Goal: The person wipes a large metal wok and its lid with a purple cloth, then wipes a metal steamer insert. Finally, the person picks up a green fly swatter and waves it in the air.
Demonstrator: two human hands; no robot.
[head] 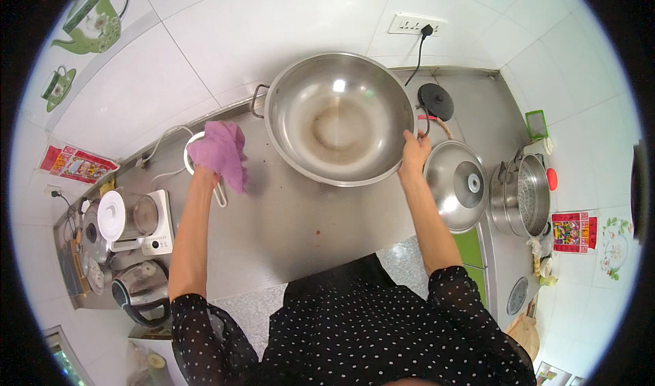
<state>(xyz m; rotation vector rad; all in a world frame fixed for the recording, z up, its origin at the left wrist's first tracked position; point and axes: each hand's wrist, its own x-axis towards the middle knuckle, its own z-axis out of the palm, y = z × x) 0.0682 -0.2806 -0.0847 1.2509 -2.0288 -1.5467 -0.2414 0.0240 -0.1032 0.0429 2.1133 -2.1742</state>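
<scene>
My right hand grips the right side of a large stainless steel wok, by its rim next to the loop handle. The wok is tilted a little toward me, and a brownish ring marks its bottom. On the left, my left hand holds a purple cloth that covers most of its fingers. Beneath the cloth and hand is a white round object with a handle, mostly hidden. Both hands are over the stainless steel countertop, which bears small reddish specks.
A domed metal lid and a steamer pot stand at right, with a black round lid behind. At left are an electric kettle and a glass jug beside a white base. A plugged cord hangs from the wall socket.
</scene>
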